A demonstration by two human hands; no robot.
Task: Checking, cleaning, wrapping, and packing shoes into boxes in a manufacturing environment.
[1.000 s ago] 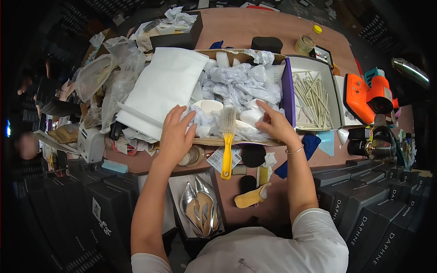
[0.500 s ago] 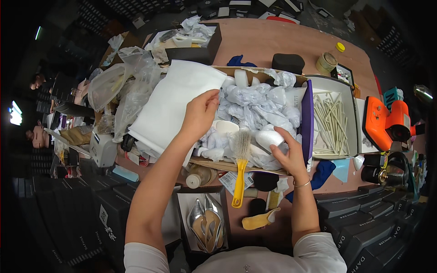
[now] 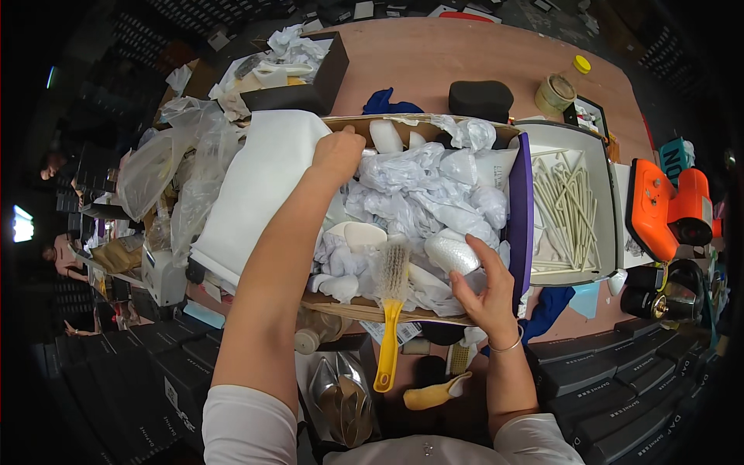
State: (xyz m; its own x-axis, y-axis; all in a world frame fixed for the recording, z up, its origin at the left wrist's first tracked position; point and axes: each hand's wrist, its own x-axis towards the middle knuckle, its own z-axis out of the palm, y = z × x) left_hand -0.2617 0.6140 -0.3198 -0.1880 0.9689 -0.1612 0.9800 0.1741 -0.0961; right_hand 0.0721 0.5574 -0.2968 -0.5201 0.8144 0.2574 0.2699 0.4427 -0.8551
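- Crumpled white tissue paper [image 3: 422,194] is gripped by the left hand [image 3: 339,153], now reached to the cardboard box's [image 3: 364,310] twelve-o'clock edge.
- A white foam-wrapped piece [image 3: 453,253] is now touched by the open right hand [image 3: 484,291] at five o'clock.

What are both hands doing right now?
Left hand: curled at the far edge of the box; grip cannot be told.
Right hand: open, on white wrapping.

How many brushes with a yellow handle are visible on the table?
1. The yellow-handled brush lies over the cardboard box's near edge, between both hands. Others may be hidden under the white paper.
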